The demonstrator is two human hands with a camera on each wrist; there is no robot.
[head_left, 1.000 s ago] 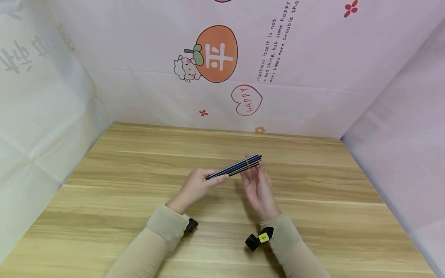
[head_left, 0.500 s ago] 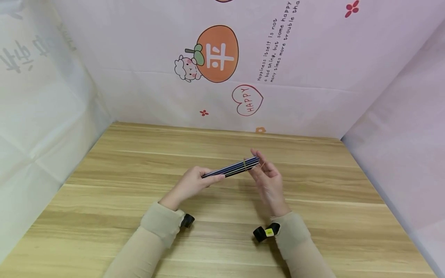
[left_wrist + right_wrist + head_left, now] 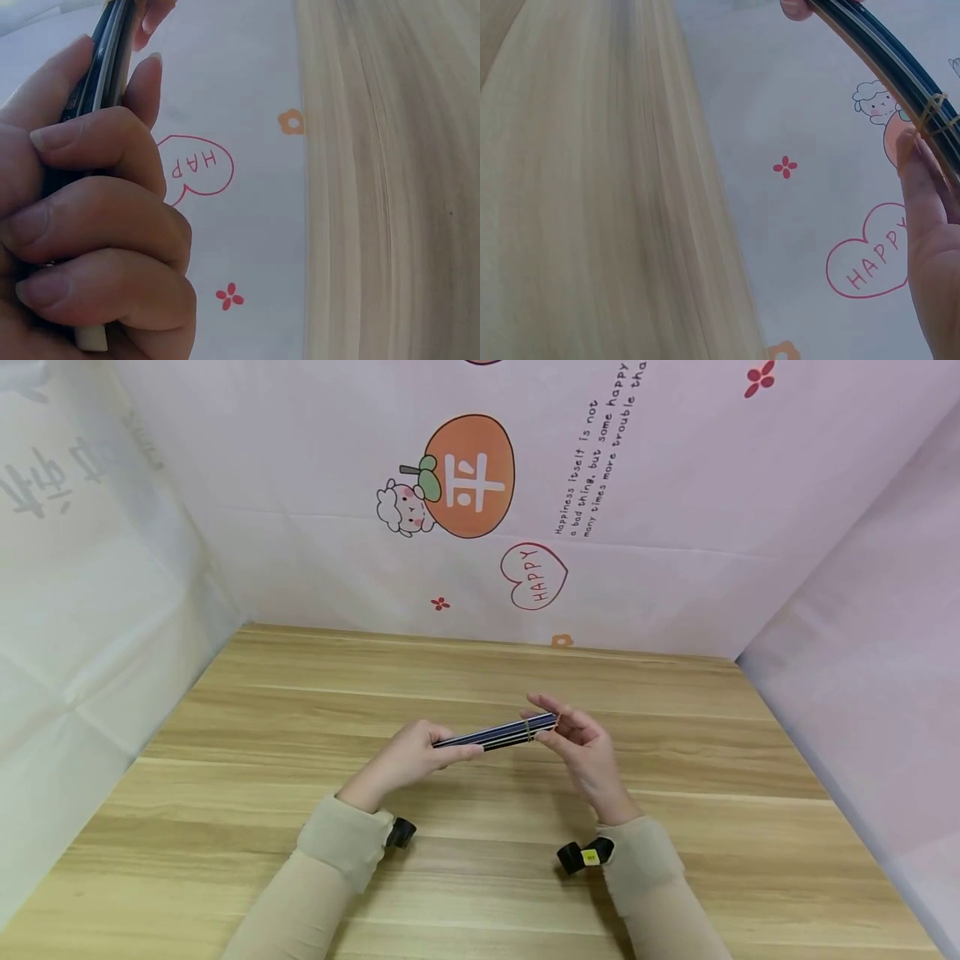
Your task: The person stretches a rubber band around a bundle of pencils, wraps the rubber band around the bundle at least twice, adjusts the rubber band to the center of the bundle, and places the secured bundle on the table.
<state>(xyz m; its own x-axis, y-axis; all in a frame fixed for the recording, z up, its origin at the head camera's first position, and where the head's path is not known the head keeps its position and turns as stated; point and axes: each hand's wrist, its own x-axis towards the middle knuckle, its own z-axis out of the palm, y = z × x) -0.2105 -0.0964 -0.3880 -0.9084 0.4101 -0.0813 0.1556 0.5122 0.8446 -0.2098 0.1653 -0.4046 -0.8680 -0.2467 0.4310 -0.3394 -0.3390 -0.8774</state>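
Observation:
My left hand (image 3: 405, 758) grips one end of a bundle of slim, pencil-like sticks (image 3: 497, 734), dark blue, black and white, held tilted above the table. In the left wrist view its curled fingers (image 3: 112, 217) wrap the bundle, and a pale stick end (image 3: 91, 337) pokes out below. A yellowish rubber band (image 3: 932, 114) circles the sticks near their other end. There my right hand (image 3: 592, 758) pinches an orange stretch of rubber band (image 3: 557, 721) at the stick tips. Its thumb lies along the near side, while the other fingers reach over the far side, partly hidden.
A wood-grain table (image 3: 300, 693) lies under both hands. Behind it rises a printed cloth backdrop (image 3: 645, 593), with pale cloth walls left and right. Black wrist cameras sit at the left cuff (image 3: 401, 833) and right cuff (image 3: 573, 857).
My right hand has turned and moved right, drawing an orange loop of rubber band out past the stick tips, then coming back around them. The bundle has tipped flatter; my left hand keeps its grip.

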